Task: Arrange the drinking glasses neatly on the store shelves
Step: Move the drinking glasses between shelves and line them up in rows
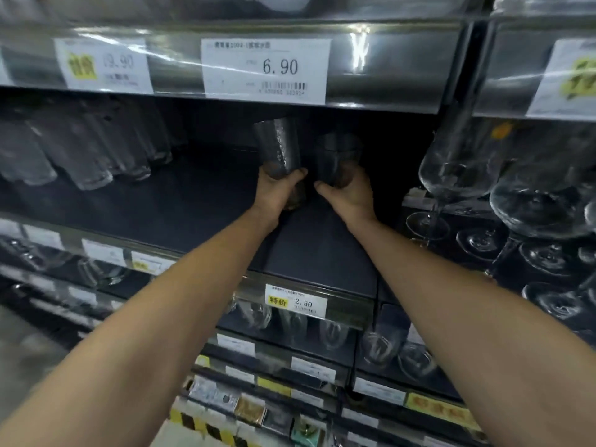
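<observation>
Gripping two glasses, one per hand, above the middle of a dark shelf [193, 201]

Left hand [277, 188]: fingers and thumb curled round the base of the left glass [279, 146], a textured tumbler whose top leans slightly to the left

Right hand [348, 195]: curled round the lower part of the right glass [337, 159], which is darker, blurred and roughly upright

Glasses just beside each other with a narrow gap at the rims. Thumbs near, apart. Cannot tell whether either base rests on the shelf

Both forearms bare, reaching in from below

Same shelf, far left: a row of clear tumblers [80, 153], well apart from the hands. Neighbouring bay on the right: wine glasses [458, 169], bowls up, feet on a dark board

Edge of the shelf above carries a white 6.90 tag [264, 71], directly over the held glasses. Front edge of this shelf carries a 2.50 tag [295, 301] with a yellow patch, between the forearms. Lower glasses [332, 333] stand on the shelf beneath, blurred
</observation>
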